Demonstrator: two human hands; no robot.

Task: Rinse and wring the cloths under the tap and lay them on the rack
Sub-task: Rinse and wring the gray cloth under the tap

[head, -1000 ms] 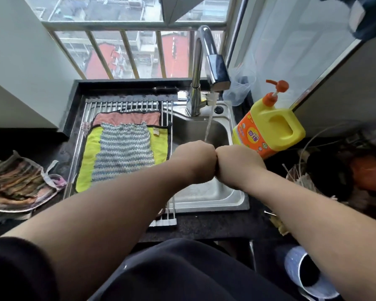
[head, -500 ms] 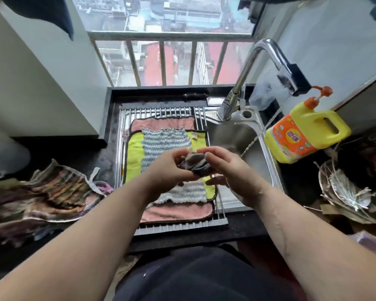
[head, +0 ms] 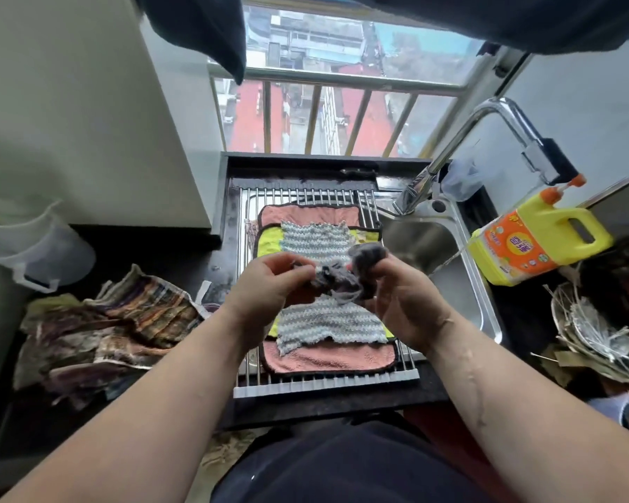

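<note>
The dark grey cloth (head: 342, 279) is a crumpled, blurred wad, so its edges and folds are hard to read. The fingertips of the right hand (head: 403, 303) vanish into the bunch. Both hands hover over the rack (head: 324, 384) and cover the middle of what lies there. The far right is a dim tangle that cannot be made out, and dark fabric (head: 204, 27) cuts off the top of the view.

Now the grip. The left hand (head: 269, 285) has thumb and fingers pinched together on the wad's left end, a loose strand poking out beside them. The right hand has its fingers curled round the right end, a rounded lump of cloth bulging above the knuckles. The wad stretches between the two hands, clear above the rack, touching nothing below.

Underneath, three cloths lie flat and stacked on the bars: a pink cloth (head: 327, 359) at the bottom, a yellow-green cloth (head: 269, 241) on it, and a grey zigzag cloth (head: 327, 321) on top. The sink (head: 462, 281) sits just right of the rack, the tap (head: 487, 118) arching over it towards a yellow detergent bottle (head: 538, 241). A striped cloth pile (head: 124, 321) lies on the counter, well left.
</note>
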